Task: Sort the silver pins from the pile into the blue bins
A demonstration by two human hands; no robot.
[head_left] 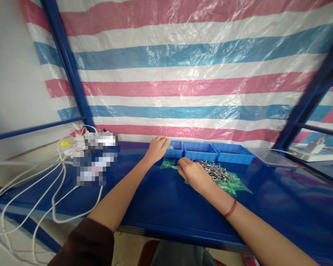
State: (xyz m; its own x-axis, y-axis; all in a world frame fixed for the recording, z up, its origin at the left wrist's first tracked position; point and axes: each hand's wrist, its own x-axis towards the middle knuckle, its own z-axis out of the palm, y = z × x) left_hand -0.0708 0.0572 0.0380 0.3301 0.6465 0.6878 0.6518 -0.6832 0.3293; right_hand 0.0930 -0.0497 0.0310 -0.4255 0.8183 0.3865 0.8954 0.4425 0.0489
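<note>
My left hand (157, 148) reaches to the left blue bin (177, 152), its fingers bent together at the near left side. A bit of green plastic shows by its fingertips; what they hold, if anything, is hidden. With fingers closed in a pinch, my right hand (193, 172) is low over the table beside a heap of metal screws (215, 170). The heap lies on a green plastic bag (238, 184). Left of the right fingertips is a small green bag (166, 163), close to them; whether they grip it or something small is unclear.
A middle blue bin (200, 151) and a right blue bin (234, 153) continue the row. A clear plastic lid (272, 157) lies farther right. White cables (55, 195) loop over the blue table (155, 207) at left. Striped sheeting (183, 87) hangs behind, between blue posts.
</note>
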